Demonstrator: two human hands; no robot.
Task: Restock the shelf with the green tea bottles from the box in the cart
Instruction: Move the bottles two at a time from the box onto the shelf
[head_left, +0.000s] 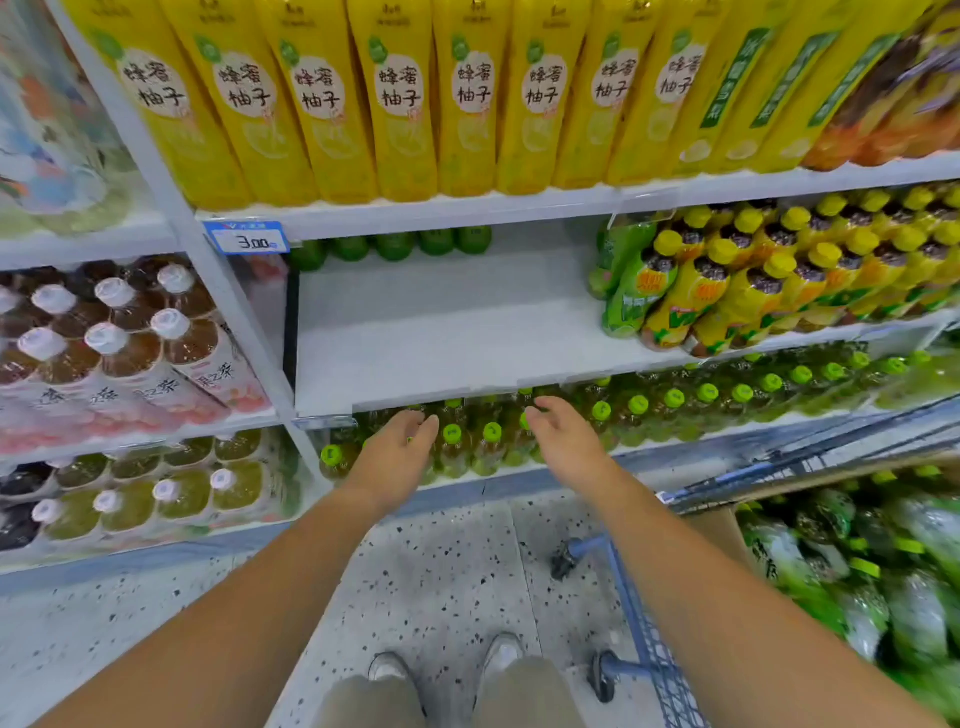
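Both my hands reach forward empty — left hand and right hand, fingers loosely spread, below the shelf. A few green tea bottles stand upright at its back, caps up. More green bottles lie blurred in the box in the cart — I can't tell which way they point.

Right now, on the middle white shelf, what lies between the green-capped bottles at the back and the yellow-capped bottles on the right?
In the head view, only bare white shelf board lies between the green-capped bottles and the yellow-capped bottles.
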